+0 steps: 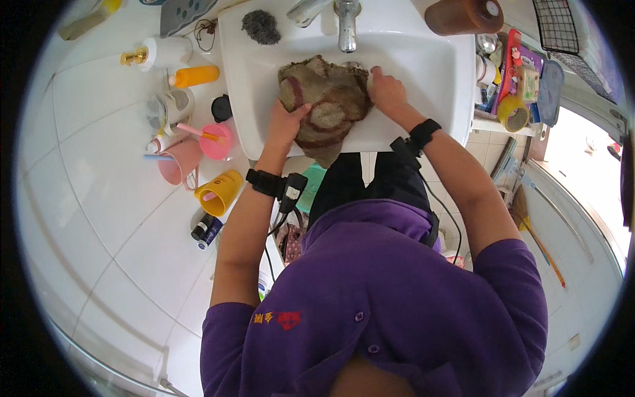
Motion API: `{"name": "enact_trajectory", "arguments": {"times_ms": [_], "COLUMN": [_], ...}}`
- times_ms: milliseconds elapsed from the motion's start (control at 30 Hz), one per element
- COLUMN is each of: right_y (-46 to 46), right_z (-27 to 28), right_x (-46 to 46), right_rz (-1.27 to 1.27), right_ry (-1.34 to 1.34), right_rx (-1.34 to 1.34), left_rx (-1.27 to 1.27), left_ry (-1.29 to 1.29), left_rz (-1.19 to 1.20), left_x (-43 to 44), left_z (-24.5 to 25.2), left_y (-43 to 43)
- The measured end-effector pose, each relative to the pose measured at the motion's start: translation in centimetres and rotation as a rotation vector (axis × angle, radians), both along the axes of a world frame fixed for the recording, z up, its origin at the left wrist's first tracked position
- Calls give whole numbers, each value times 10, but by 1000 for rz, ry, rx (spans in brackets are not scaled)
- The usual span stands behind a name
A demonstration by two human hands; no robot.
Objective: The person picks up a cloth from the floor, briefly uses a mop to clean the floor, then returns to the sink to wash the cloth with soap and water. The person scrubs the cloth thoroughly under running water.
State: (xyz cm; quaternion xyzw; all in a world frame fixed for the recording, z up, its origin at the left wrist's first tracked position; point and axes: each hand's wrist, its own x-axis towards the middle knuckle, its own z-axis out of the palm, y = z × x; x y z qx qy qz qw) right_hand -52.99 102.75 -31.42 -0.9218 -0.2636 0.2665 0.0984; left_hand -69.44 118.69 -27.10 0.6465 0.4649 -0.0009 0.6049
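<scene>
A wet-looking brown patterned cloth (330, 106) lies spread in the white washbasin (436, 64), its lower corner hanging over the front rim. My left hand (287, 121) grips the cloth's left side, thumb on top. At the cloth's right edge my right hand (389, 92) is curled, touching it. Something pale shows beside those fingers, but what they hold is hidden. The chrome faucet (348, 30) reaches over the basin just behind the cloth. A grey steel-wool scrubber (261, 27) rests on the basin's back left corner.
Left of the basin stand a white pump bottle (168, 52), an orange bottle (197, 77), a pink cup (181, 161) and a yellow mug (218, 192). A brown container (464, 16) stands back right. A yellow tape roll (513, 113) lies on the cluttered right shelf. Cables trail from both wrist straps.
</scene>
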Motion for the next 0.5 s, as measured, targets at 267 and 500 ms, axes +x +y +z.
{"name": "enact_trajectory", "arguments": {"times_ms": [267, 500], "right_y": [-44, -58], "right_z": [39, 79], "right_x": [56, 52], "right_rz": [-593, -694], "right_ry": [854, 1113], "right_rx": [567, 853], "left_rx": [1040, 524], "left_ry": [314, 213], "left_rz": [-744, -987], "left_x": [27, 60], "left_z": [56, 52], "left_y": [-59, -23]}}
